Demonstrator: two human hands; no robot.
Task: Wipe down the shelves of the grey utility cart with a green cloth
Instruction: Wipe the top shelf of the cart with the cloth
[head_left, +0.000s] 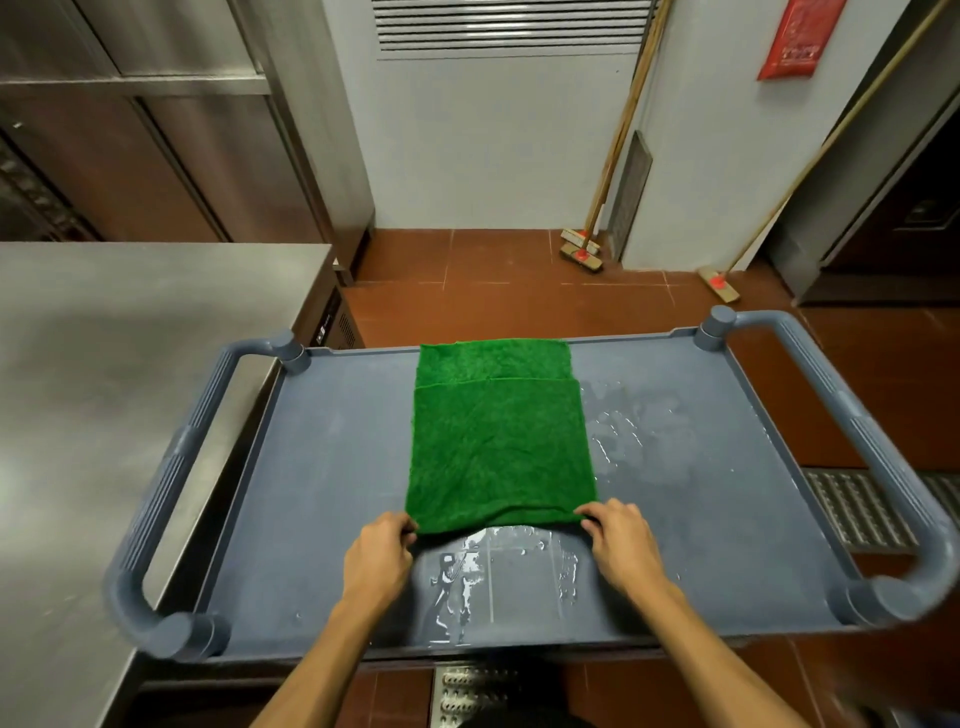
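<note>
The cloth (498, 441) lies flat on the middle of the utility cart's top shelf (322, 467), its far edge at the far rim. The left hand (379, 556) pinches the cloth's near left corner and the right hand (621, 545) its near right corner. Water (498, 577) pools just near of the cloth and to its right. A counter (130, 389) stands just left of the cart. Brooms (582, 249) lean against the far wall.

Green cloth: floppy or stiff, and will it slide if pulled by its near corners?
Probably floppy: the green cloth lies creased, folded over at its far end. Likely damp and heavyish, given the water film on the cart shelf beside it. Pulled by the left hand and right hand pinching its corners, it may cling.
</note>
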